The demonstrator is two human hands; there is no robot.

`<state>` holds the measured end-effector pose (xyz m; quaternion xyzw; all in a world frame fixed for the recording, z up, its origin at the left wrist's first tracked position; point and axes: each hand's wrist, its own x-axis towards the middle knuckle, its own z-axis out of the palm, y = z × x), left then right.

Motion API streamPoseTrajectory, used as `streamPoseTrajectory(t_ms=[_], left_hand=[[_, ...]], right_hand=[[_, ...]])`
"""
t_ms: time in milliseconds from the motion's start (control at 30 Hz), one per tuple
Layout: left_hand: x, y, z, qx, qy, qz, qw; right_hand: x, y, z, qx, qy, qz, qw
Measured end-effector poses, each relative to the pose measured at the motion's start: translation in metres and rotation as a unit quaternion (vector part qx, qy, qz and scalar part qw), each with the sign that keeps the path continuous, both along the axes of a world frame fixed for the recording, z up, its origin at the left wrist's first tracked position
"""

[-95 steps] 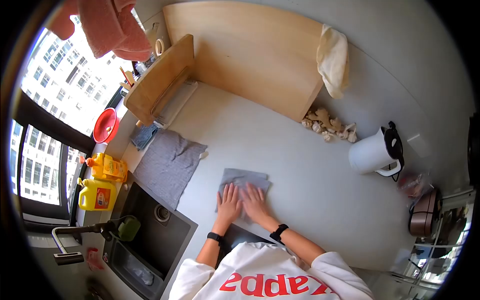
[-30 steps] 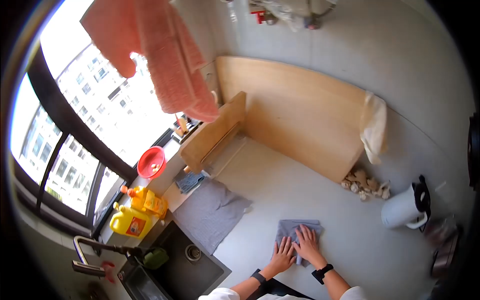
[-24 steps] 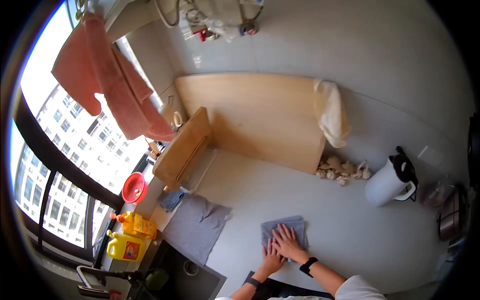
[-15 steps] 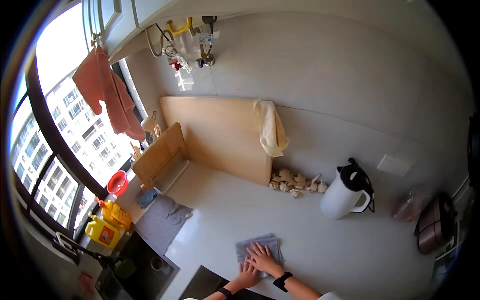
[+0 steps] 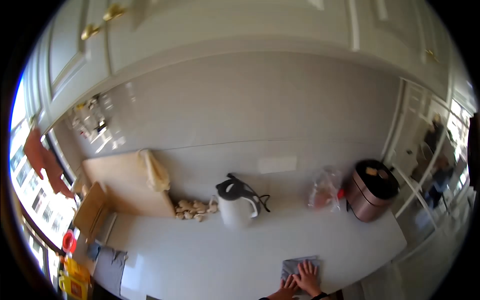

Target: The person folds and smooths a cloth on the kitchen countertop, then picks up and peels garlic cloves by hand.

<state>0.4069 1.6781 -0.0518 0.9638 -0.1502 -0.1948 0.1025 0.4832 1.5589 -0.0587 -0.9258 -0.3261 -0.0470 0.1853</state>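
A folded grey cloth (image 5: 291,265) lies on the white countertop (image 5: 210,255) near its front edge, low in the view. My right hand (image 5: 307,281) presses flat on it with fingers spread. Just to the left, my left hand (image 5: 286,290) also rests on the cloth, fingers stretched out. The hands lie close together, and the lower part of the cloth is hidden beneath them. Dark bands show at both wrists, cut by the frame's bottom edge.
A white kettle (image 5: 235,212) and a rice cooker (image 5: 370,195) stand toward the wall, with a plastic bag (image 5: 325,190) between them. Ginger and garlic (image 5: 192,209) lie beside a wooden board (image 5: 125,185). Another grey cloth (image 5: 109,270) is at left, near yellow bottles (image 5: 75,277).
My view has swung right, bringing the rice cooker and glass door fully in. Both hands and the cloth have slid right along the counter, from left of the kettle to its right.
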Motion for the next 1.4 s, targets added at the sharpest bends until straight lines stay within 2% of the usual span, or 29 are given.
streamPoseTrajectory(t_ms=[33,67,133,167,267,467,600,733,900,1000,1067,1133,1233,1300,1400], left_hand=[[-0.006,-0.021,-0.005,0.017,0.005,-0.046,0.999],[-0.006,-0.034,-0.027,-0.066,-0.048,-0.044,0.996],[-0.011,-0.044,-0.023,-0.034,-0.095,-0.098,0.990],[-0.016,-0.047,-0.030,-0.015,-0.154,-0.091,0.984],[-0.028,-0.038,-0.040,-0.025,-0.179,-0.049,0.982],[-0.091,0.034,-0.045,-0.084,-0.237,0.151,0.956],[-0.157,0.094,-0.033,-0.062,-0.194,0.270,0.941],[-0.226,0.123,0.005,-0.080,-0.128,0.418,0.896],[-0.280,0.117,0.002,-0.045,-0.099,0.523,0.845],[-0.274,0.110,-0.014,-0.050,-0.121,0.532,0.836],[-0.259,0.107,-0.016,-0.050,-0.108,0.493,0.862],[-0.229,0.100,-0.004,-0.088,-0.089,0.478,0.869],[-0.170,0.076,-0.020,-0.079,-0.069,0.447,0.888],[-0.117,0.050,-0.016,-0.100,-0.043,0.422,0.900],[-0.030,0.009,-0.037,-0.113,-0.117,0.328,0.931]], right_hand=[[-0.006,-0.022,0.002,-0.008,0.015,-0.052,0.999],[-0.012,-0.040,0.003,-0.013,0.037,-0.101,0.994],[-0.028,-0.057,0.007,0.002,0.054,-0.157,0.986],[-0.036,-0.057,-0.005,0.007,0.059,-0.176,0.983],[-0.038,-0.040,-0.027,-0.027,0.020,-0.190,0.981],[-0.063,0.065,-0.023,-0.035,0.004,-0.024,0.999],[-0.110,0.152,-0.026,-0.012,0.034,0.095,0.995],[-0.173,0.221,-0.021,0.012,0.052,0.232,0.971],[-0.224,0.242,-0.005,0.023,0.083,0.355,0.931],[-0.212,0.234,-0.005,0.022,0.100,0.394,0.913],[-0.192,0.224,-0.006,0.043,0.064,0.420,0.904],[-0.165,0.211,-0.005,0.047,0.055,0.412,0.908],[-0.102,0.178,-0.005,0.022,0.057,0.392,0.918],[-0.049,0.148,-0.006,-0.013,0.063,0.347,0.936],[0.032,0.085,-0.006,-0.075,0.101,0.251,0.960]])
